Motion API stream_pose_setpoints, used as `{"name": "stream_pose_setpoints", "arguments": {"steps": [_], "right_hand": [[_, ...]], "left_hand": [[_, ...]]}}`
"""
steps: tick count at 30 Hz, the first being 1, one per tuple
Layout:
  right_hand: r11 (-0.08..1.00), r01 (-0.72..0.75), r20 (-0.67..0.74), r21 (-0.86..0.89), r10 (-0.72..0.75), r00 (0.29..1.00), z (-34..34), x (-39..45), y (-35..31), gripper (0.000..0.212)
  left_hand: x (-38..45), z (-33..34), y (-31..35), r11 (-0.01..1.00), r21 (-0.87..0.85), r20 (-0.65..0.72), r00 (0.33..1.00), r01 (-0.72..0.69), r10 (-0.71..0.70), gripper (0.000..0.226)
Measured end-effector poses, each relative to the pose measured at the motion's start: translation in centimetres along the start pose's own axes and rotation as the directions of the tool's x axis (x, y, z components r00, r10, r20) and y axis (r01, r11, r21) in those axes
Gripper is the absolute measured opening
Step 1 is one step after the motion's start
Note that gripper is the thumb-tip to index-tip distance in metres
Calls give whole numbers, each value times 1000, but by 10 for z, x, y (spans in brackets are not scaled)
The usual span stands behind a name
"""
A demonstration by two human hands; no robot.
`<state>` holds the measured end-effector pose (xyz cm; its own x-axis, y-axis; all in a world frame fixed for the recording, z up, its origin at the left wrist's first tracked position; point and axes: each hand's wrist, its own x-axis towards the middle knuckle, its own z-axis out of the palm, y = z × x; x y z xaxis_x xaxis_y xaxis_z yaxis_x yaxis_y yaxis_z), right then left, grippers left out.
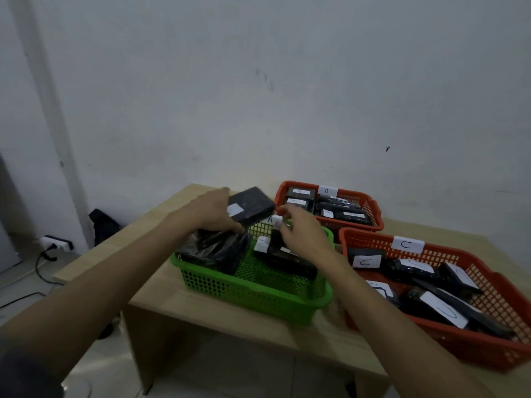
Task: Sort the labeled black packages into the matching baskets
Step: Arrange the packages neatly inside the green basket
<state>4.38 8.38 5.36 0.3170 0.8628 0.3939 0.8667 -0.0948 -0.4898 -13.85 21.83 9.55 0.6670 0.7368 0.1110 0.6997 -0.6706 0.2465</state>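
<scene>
Over the green basket (253, 291), near the middle of the wooden surface (161, 304), both hands are at work. At about ten o'clock from the basket's centre, the left hand (214, 209) grips a black package (253, 204) lifted above the basket's far left corner, tilted, its white label (235, 209) too blurred to read. At twelve o'clock the right hand (304, 234) hangs over the basket's far side with fingers (287, 211) curled; whether they pinch anything I cannot tell, since motion blur hides it. Inside the green basket lie a heap of black packages (215, 251) at nine o'clock and more packages (290, 261) under the right hand, one with a label marked A (262, 244). At one o'clock stands a red basket marked B (370, 209) holding labelled packages; at three o'clock a second red basket marked C (488, 343) holds packages labelled C. A power strip (56, 243) lies on the floor at nine o'clock.
</scene>
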Motion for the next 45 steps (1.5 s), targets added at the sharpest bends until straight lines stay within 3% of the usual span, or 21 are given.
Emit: {"name": "stream_pose_setpoints", "arguments": {"steps": [2, 4, 10, 12, 15, 18, 20, 26, 30, 34, 39, 42, 45], "right_hand": [[998, -37, -12, 53, 38, 999, -18, 3, 8, 46], [996, -57, -32, 64, 59, 998, -36, 4, 16, 47], [984, -177, 37, -31, 179, 983, -78, -4, 49, 36], [979, -205, 123, -9, 204, 971, -81, -9, 52, 30], [981, -145, 297, -127, 178, 938, -72, -17, 50, 33], [978, -110, 472, -178, 183, 863, -60, -23, 48, 45], [974, -98, 515, -205, 192, 835, -55, -25, 49, 58], [923, 105, 500, -369, 102, 860, -38, -28, 51, 109], [893, 163, 440, -420, 43, 897, -16, -26, 48, 95], [866, 156, 501, -474, 120, 857, -14, -24, 45, 80], [853, 122, 568, -508, 225, 792, -14, -20, 39, 65], [846, 120, 592, -520, 256, 764, -12, -17, 36, 74], [895, 82, 601, -438, 224, 767, -2, -19, 34, 112]], "left_hand": [[5, -3, 22, 985, -33, 66, 983, -172, 174, 85], [9, -1, 43, 964, -88, 114, 958, -252, 262, 84], [19, 23, 76, 956, -48, 302, 908, -289, 290, 87], [19, 33, 83, 958, -4, 372, 889, -287, 268, 90], [18, 46, 93, 944, 82, 450, 857, -321, 252, 90], [17, 51, 99, 939, 84, 462, 848, -334, 260, 93], [18, 50, 99, 934, 83, 471, 839, -348, 271, 93], [23, 49, 92, 926, 15, 467, 822, -376, 326, 96], [26, 42, 85, 935, -39, 459, 825, -353, 330, 96], [24, 20, 62, 963, 75, 393, 896, -257, 208, 113], [21, 22, 27, 958, 152, 431, 889, -242, 156, 63], [22, 35, 24, 953, 139, 419, 888, -270, 191, 57], [25, 40, 24, 948, 138, 402, 891, -285, 210, 54]]}}
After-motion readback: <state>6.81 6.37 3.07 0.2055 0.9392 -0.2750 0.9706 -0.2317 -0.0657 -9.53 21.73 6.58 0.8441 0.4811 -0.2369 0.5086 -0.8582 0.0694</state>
